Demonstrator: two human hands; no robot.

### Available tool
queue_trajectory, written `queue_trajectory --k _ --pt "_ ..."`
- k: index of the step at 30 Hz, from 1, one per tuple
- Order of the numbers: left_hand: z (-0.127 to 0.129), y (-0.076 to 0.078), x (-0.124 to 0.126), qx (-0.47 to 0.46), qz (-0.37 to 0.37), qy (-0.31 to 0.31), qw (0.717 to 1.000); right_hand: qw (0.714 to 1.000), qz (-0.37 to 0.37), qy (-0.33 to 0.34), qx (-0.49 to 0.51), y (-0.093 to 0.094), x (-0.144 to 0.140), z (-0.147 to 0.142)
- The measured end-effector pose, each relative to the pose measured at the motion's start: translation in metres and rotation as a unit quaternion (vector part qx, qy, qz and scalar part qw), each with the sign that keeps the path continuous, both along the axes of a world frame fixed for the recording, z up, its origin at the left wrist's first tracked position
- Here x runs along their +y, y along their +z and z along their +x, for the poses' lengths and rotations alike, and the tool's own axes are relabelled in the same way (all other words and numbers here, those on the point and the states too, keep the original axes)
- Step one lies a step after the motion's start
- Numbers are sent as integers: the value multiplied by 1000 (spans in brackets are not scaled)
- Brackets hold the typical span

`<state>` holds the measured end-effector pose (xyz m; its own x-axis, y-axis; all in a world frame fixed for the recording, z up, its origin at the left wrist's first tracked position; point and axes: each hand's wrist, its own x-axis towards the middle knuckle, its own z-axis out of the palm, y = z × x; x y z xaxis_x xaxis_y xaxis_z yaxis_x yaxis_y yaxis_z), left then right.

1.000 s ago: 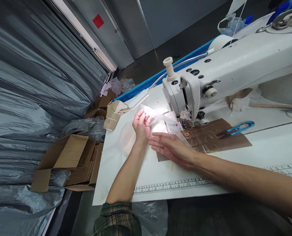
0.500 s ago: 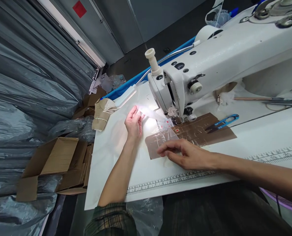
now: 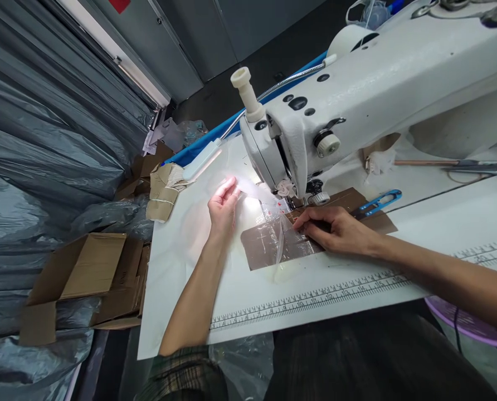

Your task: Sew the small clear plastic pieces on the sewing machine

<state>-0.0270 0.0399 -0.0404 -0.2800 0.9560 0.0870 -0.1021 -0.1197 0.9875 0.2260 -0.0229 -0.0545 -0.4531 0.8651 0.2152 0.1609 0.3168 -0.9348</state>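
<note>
My left hand (image 3: 223,209) pinches a piece of sheer white fabric (image 3: 251,188) between thumb and fingers, left of the sewing machine (image 3: 298,147). From there the fabric runs toward the presser foot (image 3: 294,204), and a see-through fold of it hangs over the brown plate (image 3: 259,250). Small red marks (image 3: 279,205) show close to the foot. Just in front of the foot, my right hand (image 3: 340,231) is closed, thumb and fingertips together beside the fabric; what they hold is hidden. Blue thread snips (image 3: 380,203) lie behind this hand on the plate.
A lit lamp (image 3: 202,160) on a bendable neck shines over the left side. A tied brown bundle (image 3: 162,195) sits at the table's left edge, with cardboard boxes (image 3: 93,264) beyond. A ruler strip (image 3: 290,305) follows the front edge. Scissors (image 3: 482,166) lie right.
My right hand has moved up and right across the brown plate, close to the presser foot, and its fingers have drawn together. My left hand still holds the fabric. The whole view has shifted slightly.
</note>
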Motion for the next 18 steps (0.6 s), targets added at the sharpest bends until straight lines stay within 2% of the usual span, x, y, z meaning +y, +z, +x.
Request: queue_trajectory --k 6,9,11,14,16,18 --pt "-3 -7 3 33 -2 -16 999 1000 -16 -9 -7 -4 1 -2" --pt "-3 -2 4 139 15 -36 990 1000 -17 -10 -16 -3 1 -3" --pt "-3 6 5 257 48 -53 964 1000 -20 -10 -21 -2 1 -3" --pt "-5 24 9 398 83 -91 909 999 -24 -11 -26 0 0 -2" --pt "-8 37 15 436 87 -123 887 999 -23 -13 -25 1 0 -2" --pt "-12 49 23 440 71 -155 882 1000 -19 -11 -22 2 -1 -1"
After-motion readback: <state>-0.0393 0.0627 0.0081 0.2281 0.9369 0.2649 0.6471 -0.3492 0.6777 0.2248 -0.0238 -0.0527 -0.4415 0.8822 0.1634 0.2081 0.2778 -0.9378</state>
